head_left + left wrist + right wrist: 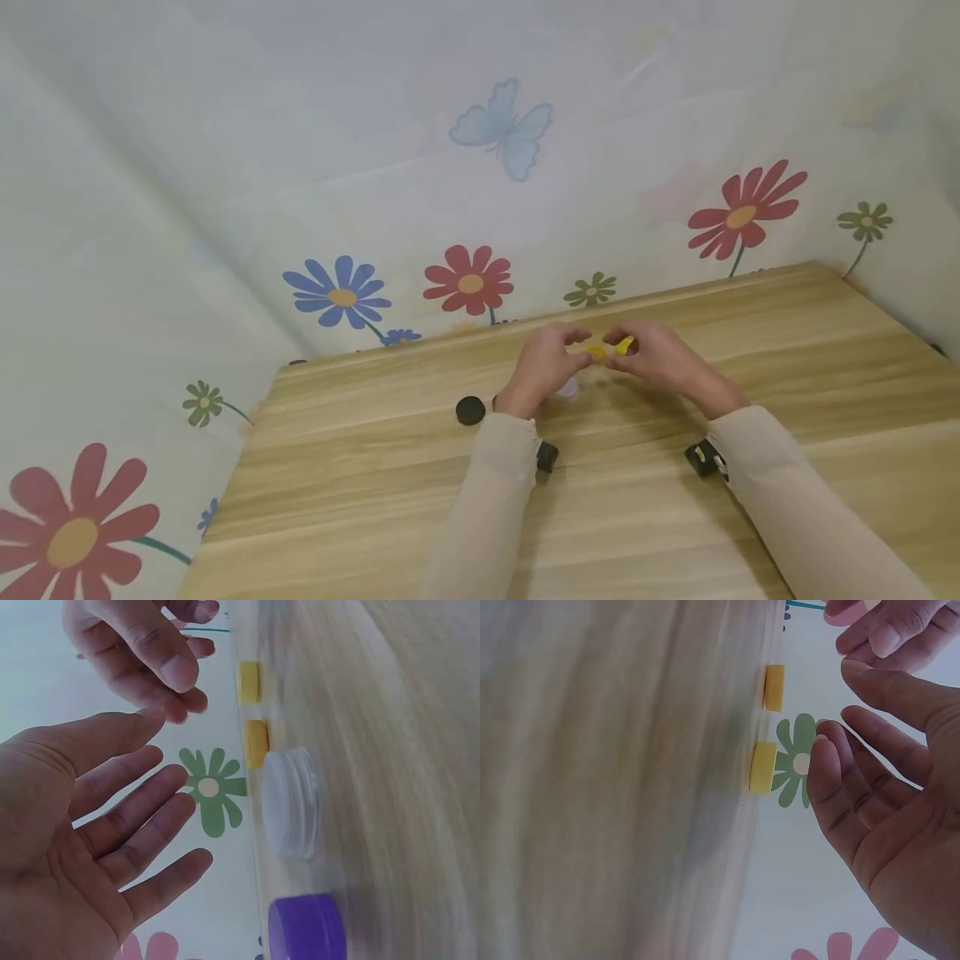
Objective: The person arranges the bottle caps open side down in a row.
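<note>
Two yellow blocks, the deeper one [775, 688] and the paler one [763, 767], sit on the table [360, 467] nr its far edge, just apart. Flat sides prob. keep them put w/o support; the gap prob. leaves fingers room btwn them. Deeper block's on the left-hand side, nr the white lid [291, 802]; purple lid [307, 928] is further along, same side. Round lids look to lie flat, so prob. won't roll. Black disc [470, 410] is left of the left wrist, out of the hands' way.

L hand [551, 362] & R hand [652, 354] hover over/about the blocks, one from each side, tips facing; wrist views show fingers clear of both, so neither has hold of anything. L: fingers well spread, nearly straight, thumb out. R: fingers loosely bent, thumb apart from them, approx. half spread. Thumbs nr each other; head view shows a small gap. Forearms reach fwd & angle in, wrists raised off the table, prob. so the fingers can come at the blocks from above.
</note>
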`<state>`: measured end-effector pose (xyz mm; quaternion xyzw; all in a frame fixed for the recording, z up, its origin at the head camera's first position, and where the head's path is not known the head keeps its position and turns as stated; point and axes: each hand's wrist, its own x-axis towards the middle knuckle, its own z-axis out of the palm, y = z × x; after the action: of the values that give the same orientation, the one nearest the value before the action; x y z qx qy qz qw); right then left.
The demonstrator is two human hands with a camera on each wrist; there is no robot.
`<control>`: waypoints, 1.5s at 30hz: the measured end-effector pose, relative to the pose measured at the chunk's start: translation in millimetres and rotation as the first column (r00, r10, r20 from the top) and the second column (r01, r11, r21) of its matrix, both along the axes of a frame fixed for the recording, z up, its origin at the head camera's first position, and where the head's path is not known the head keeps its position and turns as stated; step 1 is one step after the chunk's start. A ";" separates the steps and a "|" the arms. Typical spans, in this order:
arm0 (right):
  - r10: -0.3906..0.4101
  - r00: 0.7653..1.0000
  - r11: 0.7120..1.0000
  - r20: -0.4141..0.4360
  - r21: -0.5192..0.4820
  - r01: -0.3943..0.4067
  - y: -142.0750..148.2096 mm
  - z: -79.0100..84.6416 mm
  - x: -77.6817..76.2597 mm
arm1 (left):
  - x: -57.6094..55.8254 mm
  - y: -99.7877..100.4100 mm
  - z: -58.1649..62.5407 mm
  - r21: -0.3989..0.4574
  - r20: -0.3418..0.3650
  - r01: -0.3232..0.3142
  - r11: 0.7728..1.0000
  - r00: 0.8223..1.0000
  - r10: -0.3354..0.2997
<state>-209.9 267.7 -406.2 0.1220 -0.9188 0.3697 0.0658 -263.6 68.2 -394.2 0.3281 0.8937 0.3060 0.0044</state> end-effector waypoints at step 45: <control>0.015 1.000 0.998 0.012 0.058 -0.016 -4.4 -6.9 -20.3 | -11.7 7.4 -16.9 -0.011 0.045 0.012 1.000 0.999 -0.012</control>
<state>-230.2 263.2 -413.1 0.1289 -0.9286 0.3438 0.0540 -275.4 75.6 -411.1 0.3263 0.8931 0.3082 0.0283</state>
